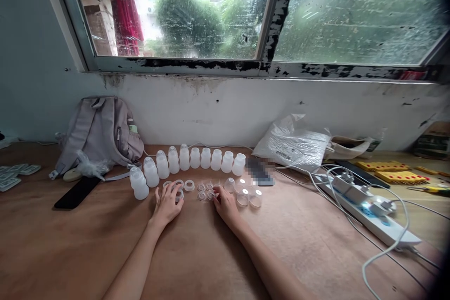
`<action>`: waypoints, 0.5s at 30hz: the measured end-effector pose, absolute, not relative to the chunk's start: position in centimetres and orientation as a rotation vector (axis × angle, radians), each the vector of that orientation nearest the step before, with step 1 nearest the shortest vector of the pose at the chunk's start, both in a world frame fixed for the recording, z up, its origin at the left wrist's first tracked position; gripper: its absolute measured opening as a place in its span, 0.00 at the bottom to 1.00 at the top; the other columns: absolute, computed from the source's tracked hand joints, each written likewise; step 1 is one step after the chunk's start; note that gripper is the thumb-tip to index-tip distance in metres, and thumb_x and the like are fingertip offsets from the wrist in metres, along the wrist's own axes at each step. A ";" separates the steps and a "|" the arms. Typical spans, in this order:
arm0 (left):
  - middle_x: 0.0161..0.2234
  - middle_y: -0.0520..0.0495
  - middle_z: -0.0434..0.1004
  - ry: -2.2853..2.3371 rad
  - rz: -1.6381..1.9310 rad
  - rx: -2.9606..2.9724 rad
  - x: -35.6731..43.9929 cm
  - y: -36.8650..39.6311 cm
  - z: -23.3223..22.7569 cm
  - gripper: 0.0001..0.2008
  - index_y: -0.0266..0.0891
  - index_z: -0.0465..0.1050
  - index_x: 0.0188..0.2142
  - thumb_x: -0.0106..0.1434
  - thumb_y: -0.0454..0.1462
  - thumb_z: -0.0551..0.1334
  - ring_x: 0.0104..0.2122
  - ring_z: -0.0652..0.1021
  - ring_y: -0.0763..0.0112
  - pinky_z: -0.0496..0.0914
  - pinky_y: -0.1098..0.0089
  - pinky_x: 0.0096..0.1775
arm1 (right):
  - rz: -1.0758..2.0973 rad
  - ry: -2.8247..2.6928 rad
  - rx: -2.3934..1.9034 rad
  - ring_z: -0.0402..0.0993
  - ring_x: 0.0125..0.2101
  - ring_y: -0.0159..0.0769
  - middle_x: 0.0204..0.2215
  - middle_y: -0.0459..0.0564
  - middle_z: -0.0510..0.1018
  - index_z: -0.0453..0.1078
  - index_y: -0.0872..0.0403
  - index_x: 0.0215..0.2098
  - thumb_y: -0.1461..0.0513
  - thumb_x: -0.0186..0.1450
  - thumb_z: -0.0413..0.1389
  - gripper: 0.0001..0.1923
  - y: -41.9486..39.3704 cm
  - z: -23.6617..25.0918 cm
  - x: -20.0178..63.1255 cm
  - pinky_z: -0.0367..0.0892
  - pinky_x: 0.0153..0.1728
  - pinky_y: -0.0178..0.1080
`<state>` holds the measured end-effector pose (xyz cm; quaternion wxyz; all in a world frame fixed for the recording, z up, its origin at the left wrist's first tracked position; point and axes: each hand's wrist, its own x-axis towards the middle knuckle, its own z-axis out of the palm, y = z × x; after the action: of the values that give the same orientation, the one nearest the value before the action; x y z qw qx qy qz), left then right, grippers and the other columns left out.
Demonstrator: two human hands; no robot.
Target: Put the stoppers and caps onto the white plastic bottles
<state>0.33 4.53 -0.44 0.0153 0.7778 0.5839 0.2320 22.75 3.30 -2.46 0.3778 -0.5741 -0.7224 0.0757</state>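
My left hand [168,204] rests with fingers spread over a small group of white bottle collar rings [189,185], touching some and partly hiding them. To the right, my right hand [225,204] lies with thumb and fingers apart beside several small clear silicone teats [201,195]; whether it touches the nearest one is hard to see. Clear domed caps [256,198] stand just right of that hand. Behind both hands, small frosted baby bottles form a curved row, the left ones with domed caps [151,172], the right ones [206,158] with uncovered necks.
A black phone [78,192] and a grey backpack [101,131] lie at the left. A blurred flat object [260,171] and silvery plastic bag [295,143] are behind the caps. A white power strip [372,213] with loose cables and yellow tool holders [401,177] occupy the right.
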 end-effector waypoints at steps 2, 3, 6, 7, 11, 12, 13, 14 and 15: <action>0.53 0.46 0.63 1.813 0.738 2.432 0.3 4.6 -0.4 0.22 0.46 0.61 0.50 0.54 0.35 0.53 0.52 0.61 0.58 0.44 0.46 0.52 | 0.197 -1.847 -1.459 0.70 0.32 0.37 0.34 0.50 0.74 0.63 0.54 0.39 0.67 0.57 0.48 0.11 3.3 -2.5 22.8 0.63 0.34 0.38; 0.52 0.46 0.63 1.818 0.752 2.440 0.3 4.6 -0.5 0.22 0.46 0.61 0.50 0.54 0.36 0.53 0.52 0.61 0.58 0.44 0.46 0.52 | 0.199 -1.848 -1.454 0.70 0.32 0.36 0.34 0.50 0.74 0.63 0.54 0.39 0.67 0.57 0.48 0.11 3.3 -2.5 22.8 0.63 0.34 0.38; 0.51 0.44 0.64 1.843 0.823 2.464 0.5 4.5 -0.6 0.21 0.44 0.62 0.49 0.54 0.40 0.55 0.51 0.62 0.57 0.45 0.46 0.52 | 0.202 -1.848 -1.436 0.70 0.32 0.36 0.34 0.49 0.74 0.64 0.53 0.38 0.68 0.57 0.46 0.11 3.2 -2.4 22.9 0.63 0.35 0.38; 0.51 0.44 0.64 1.851 0.860 2.473 0.5 4.4 -0.7 0.21 0.44 0.62 0.49 0.55 0.41 0.55 0.51 0.62 0.56 0.45 0.46 0.52 | 0.201 -1.846 -1.430 0.70 0.32 0.36 0.34 0.49 0.74 0.64 0.53 0.37 0.69 0.57 0.45 0.12 3.2 -2.4 22.9 0.63 0.35 0.38; 0.49 0.43 0.66 1.877 1.062 2.493 1.0 4.6 -0.3 0.18 0.43 0.64 0.47 0.57 0.40 0.54 0.49 0.65 0.59 0.53 0.54 0.51 | 0.184 -1.820 -1.410 0.71 0.31 0.36 0.34 0.51 0.74 0.65 0.55 0.37 0.69 0.58 0.44 0.12 3.0 -2.2 23.0 0.65 0.33 0.37; 0.49 0.42 0.66 1.873 1.106 2.506 1.2 4.9 0.2 0.17 0.42 0.64 0.47 0.57 0.39 0.53 0.48 0.66 0.60 0.55 0.57 0.50 | 0.180 -1.813 -1.404 0.71 0.30 0.36 0.34 0.52 0.74 0.64 0.55 0.38 0.68 0.58 0.44 0.12 3.0 -2.1 23.0 0.66 0.32 0.37; 0.49 0.42 0.66 1.864 1.138 2.530 1.4 5.4 0.9 0.17 0.41 0.64 0.47 0.57 0.39 0.53 0.48 0.67 0.60 0.56 0.58 0.49 | 0.179 -1.802 -1.395 0.71 0.30 0.36 0.34 0.52 0.73 0.64 0.55 0.38 0.68 0.58 0.44 0.12 3.0 -2.1 23.0 0.66 0.32 0.37; 0.49 0.42 0.66 1.856 1.160 2.562 1.5 6.1 1.7 0.17 0.41 0.64 0.47 0.57 0.38 0.53 0.48 0.66 0.60 0.57 0.60 0.49 | 0.182 -1.790 -1.384 0.71 0.30 0.36 0.34 0.53 0.73 0.64 0.55 0.38 0.68 0.58 0.45 0.12 2.9 -2.1 23.0 0.66 0.31 0.37; 0.49 0.42 0.66 1.844 1.166 2.606 1.7 6.8 2.7 0.17 0.41 0.64 0.47 0.58 0.38 0.52 0.48 0.66 0.60 0.56 0.60 0.49 | 0.187 -1.777 -1.373 0.71 0.30 0.36 0.35 0.53 0.72 0.65 0.56 0.38 0.68 0.57 0.45 0.12 2.9 -2.1 23.0 0.67 0.31 0.37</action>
<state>1.72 6.85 2.70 -0.1283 0.7604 0.5381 0.3401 23.04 2.92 -2.11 0.4297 -0.5501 -0.7121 0.0749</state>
